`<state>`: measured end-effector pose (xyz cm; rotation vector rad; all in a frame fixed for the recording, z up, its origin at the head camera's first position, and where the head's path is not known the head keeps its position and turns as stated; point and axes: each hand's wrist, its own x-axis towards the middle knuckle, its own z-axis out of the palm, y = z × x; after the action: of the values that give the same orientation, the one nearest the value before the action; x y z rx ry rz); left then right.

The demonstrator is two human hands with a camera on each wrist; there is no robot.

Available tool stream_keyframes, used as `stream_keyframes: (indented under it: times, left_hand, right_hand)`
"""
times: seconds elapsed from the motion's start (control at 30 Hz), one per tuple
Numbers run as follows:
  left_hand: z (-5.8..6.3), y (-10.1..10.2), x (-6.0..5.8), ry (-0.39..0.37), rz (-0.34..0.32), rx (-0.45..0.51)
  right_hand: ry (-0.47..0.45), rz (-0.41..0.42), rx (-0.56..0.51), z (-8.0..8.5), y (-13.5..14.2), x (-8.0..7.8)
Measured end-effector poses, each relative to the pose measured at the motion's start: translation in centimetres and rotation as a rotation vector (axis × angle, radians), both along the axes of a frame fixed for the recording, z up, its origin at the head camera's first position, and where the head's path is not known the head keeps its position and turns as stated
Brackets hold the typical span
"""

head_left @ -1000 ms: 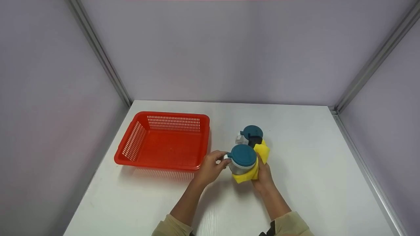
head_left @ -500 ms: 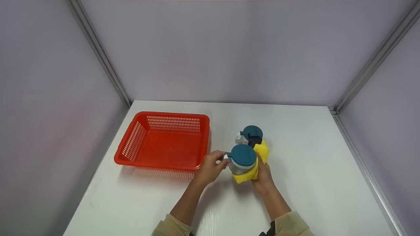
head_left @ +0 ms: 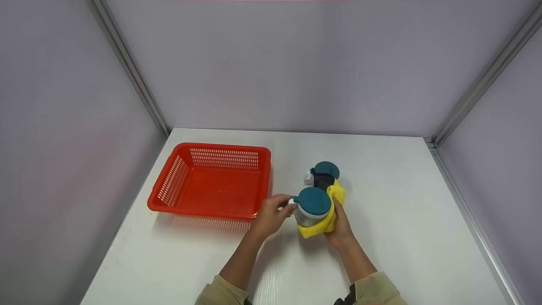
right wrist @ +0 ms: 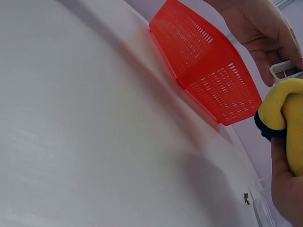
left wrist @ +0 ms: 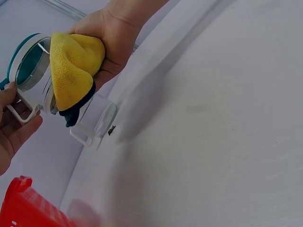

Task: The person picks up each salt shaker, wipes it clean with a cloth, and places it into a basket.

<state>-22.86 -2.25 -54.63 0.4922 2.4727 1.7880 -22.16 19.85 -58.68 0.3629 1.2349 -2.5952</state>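
A clear jar with a teal lid (head_left: pixel 313 201) and a white handle is held above the table in both hands. My left hand (head_left: pixel 271 217) pinches the handle (left wrist: pixel 23 108) between thumb and fingers. On the other side, my right hand (head_left: pixel 340 226) grips the jar's body through a yellow cloth (left wrist: pixel 71 71) with a dark blue underside (head_left: pixel 324 181). The cloth hides much of the body. Just behind, a second jar with a teal lid (head_left: pixel 327 169) stands on the table; its clear body (left wrist: pixel 97 113) and white handle show in the left wrist view.
A red plastic basket (head_left: pixel 220 192) with slotted sides stands to the left of the hands. The white table (head_left: pixel 406 237) is enclosed by pale walls (head_left: pixel 271 63) at the back and sides. A small dark mark (left wrist: pixel 111 130) shows near the second jar's base.
The cloth's yellow corner behind the held jar has shifted slightly down and left, and the dark side has moved left with it. The right hand has shifted slightly; the left hand is nearly still.
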Motion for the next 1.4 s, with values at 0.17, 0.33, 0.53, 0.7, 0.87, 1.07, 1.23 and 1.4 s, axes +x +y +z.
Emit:
stream_keyframes:
  times: [0.17, 0.33, 0.53, 0.7, 0.87, 1.07, 1.23, 1.4]
  left_hand:
    - [-0.1, 0.0, -0.1, -0.003, 0.002, -0.001]
    - [-0.2, 0.2, 0.0, -0.04, 0.017, -0.028]
    - [-0.2, 0.3, 0.1, -0.083, 0.016, -0.021]
    - [-0.4, 0.3, 0.0, -0.091, 0.004, -0.034]
    - [-0.6, 0.4, 0.1, -0.085, -0.012, -0.037]
    - [-0.4, 0.2, 0.0, -0.073, -0.05, -0.017]
    - [-0.1, 0.0, -0.1, -0.096, -0.09, 0.012]
    - [-0.3, -0.2, -0.3, -0.143, -0.122, 0.052]
  right_hand:
    - [0.043, 0.037, 0.021, 0.0, 0.1, -0.1]
    - [0.039, 0.039, 0.041, -0.1, 0.3, -0.1]
    - [0.014, 0.032, 0.039, -0.5, 0.3, -0.2]
    - [0.0, 0.024, 0.037, -0.8, 0.3, -0.2]
    - [-0.004, 0.017, 0.056, -1.0, 0.3, -0.2]
    - [-0.035, 0.033, 0.098, -0.7, 0.5, -0.2]
    - [-0.004, 0.094, 0.107, -0.2, 1.0, -0.3]
    - [0.019, 0.152, 0.133, 0.1, 1.4, -0.4]
